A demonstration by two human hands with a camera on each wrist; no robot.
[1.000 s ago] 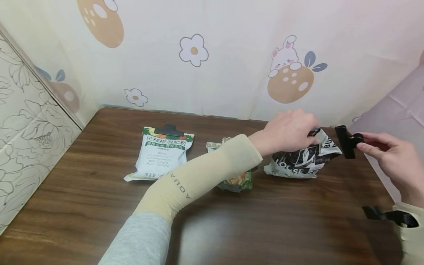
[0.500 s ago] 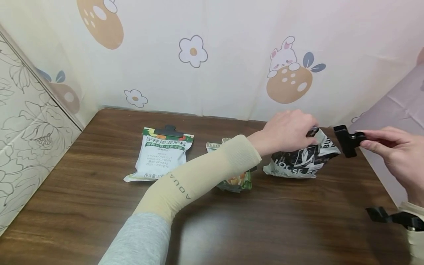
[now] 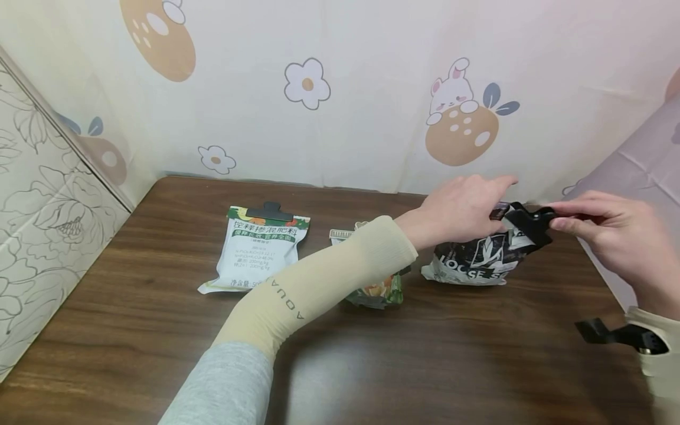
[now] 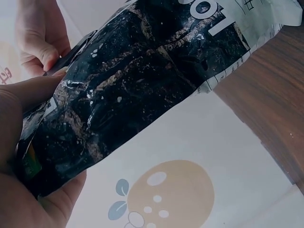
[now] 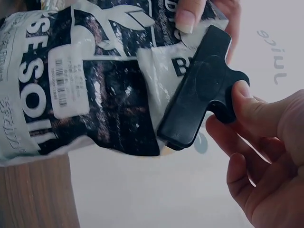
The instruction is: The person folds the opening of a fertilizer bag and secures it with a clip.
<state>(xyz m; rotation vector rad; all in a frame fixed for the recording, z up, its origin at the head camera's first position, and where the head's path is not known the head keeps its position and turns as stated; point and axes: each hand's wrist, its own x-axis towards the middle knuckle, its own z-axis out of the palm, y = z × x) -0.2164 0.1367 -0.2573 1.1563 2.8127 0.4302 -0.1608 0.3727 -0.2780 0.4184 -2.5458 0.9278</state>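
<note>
A black and white bag of loose soil (image 3: 470, 260) stands at the right of the table, its top folded over. My left hand (image 3: 459, 206) grips that folded top, thumb in front and most fingers hidden behind. In the right wrist view, the left thumb presses on the bag (image 5: 118, 99) near the fold. My right hand (image 3: 616, 230) pinches the handles of a black bag clip (image 3: 531, 221) between thumb and fingers. The clip (image 5: 197, 90) lies across the right end of the folded edge, its long bar overlapping the plastic. The left wrist view shows the bag's dark back side (image 4: 118, 90).
A white fertilizer bag (image 3: 260, 254) with a black clip along its top stands at the left. Behind my left forearm, a smaller green and orange packet (image 3: 379, 292) is partly hidden. A patterned cloth (image 3: 366, 106) hangs behind the wooden table (image 3: 425, 354).
My right hand has moved left with the clip, from beside the bag onto the right end of its folded top. The left index finger has lifted; the left hand's grip stays.
</note>
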